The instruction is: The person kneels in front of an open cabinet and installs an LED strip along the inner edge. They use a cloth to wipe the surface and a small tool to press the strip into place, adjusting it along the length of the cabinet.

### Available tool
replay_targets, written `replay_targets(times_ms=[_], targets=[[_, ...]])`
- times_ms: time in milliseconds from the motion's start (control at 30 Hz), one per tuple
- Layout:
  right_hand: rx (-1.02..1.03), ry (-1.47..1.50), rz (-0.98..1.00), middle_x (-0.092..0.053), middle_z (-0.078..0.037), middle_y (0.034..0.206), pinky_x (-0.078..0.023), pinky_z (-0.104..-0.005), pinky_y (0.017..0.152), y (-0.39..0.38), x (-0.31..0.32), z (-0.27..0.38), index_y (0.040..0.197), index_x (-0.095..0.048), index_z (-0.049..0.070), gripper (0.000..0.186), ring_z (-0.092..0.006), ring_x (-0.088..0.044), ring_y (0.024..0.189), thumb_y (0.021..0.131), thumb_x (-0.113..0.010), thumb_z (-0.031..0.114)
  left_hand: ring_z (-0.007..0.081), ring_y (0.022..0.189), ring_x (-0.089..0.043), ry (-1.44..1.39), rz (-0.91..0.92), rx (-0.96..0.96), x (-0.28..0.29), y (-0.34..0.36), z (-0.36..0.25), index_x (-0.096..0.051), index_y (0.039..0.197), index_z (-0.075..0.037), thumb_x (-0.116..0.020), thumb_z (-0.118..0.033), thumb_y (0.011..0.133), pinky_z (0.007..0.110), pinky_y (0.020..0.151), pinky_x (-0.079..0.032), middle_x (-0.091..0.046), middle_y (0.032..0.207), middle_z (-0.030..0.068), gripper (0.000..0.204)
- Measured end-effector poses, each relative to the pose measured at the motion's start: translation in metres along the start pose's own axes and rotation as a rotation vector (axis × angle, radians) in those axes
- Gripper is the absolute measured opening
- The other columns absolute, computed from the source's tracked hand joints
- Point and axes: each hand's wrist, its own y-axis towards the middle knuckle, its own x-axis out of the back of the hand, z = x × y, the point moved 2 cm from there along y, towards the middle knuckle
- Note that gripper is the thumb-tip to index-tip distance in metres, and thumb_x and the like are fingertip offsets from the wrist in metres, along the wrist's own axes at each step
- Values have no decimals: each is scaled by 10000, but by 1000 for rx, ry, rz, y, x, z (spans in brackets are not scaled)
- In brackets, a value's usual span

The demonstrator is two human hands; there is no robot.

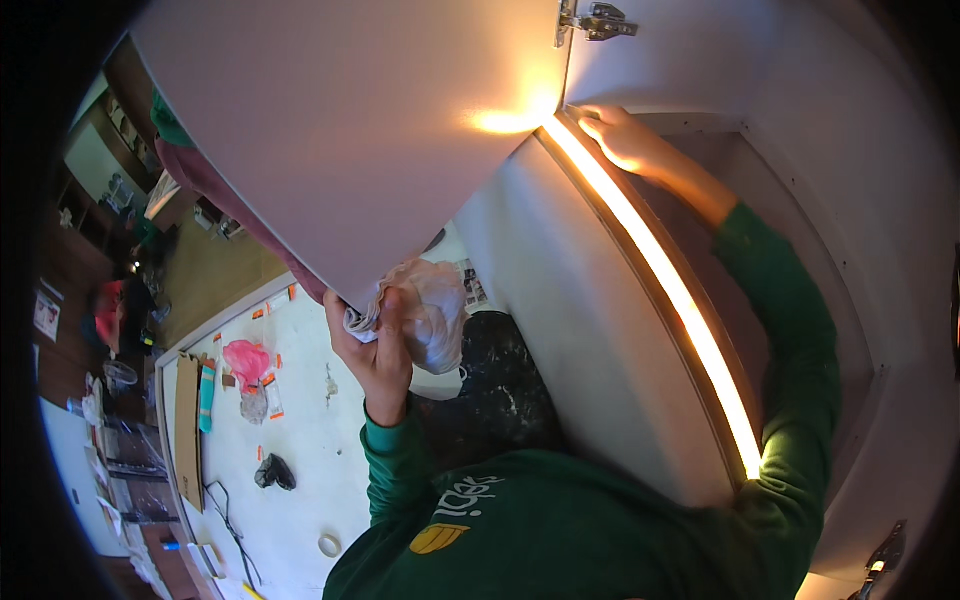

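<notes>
While a crumpled pale cloth (432, 315) is pinched in the fingers of the left hand (378, 352) at a corner of the cabinet door (350, 130), the right hand (622, 140), its grip unclear, is placed beside the glowing strip (655, 260); knuckles could be caught if the door is swung inward.

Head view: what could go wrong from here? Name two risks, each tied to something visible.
1. The right hand is close to the pale panel and below a metal hinge; if the panel swings, it might pinch.
2. The crumpled white cloth bulges loosely beyond the left hand, so it could slip.
</notes>
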Motion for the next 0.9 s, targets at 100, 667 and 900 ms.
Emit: replay_targets(times_ms=[100, 667, 900], targets=[[88, 17, -172, -674, -217, 1269, -464, -423, 1004, -4, -2, -2, 1426, -537, -53, 427, -297, -616, 1138, 1089, -433, 189, 121, 997, -534, 35, 19, -55, -3, 3, 0, -547, 1276, 10, -647, -119, 1018, 263, 914, -409, -586, 1097, 28, 305], [-392, -251, 474, -664, -215, 1320, -463, -423, 1051, -221, 62, 51, 1378, -590, -36, 450, -318, -614, 1225, 1113, -433, 291, 150, 1053, -570, 72, 59, -25, -1, 6, -7, -564, 1295, 5, -639, -170, 1043, 303, 976, -423, -629, 1153, 62, 316], [-47, 37, 125, -614, -217, 1394, -421, -398, 1096, -180, 23, 31, 1440, -534, -45, 512, -304, -569, 1290, 1114, -442, 339, 169, 1101, -587, 158, 119, 56, 2, 0, -17, -564, 1323, 9, -598, -160, 1063, 315, 1009, -430, -649, 1186, 75, 312]])
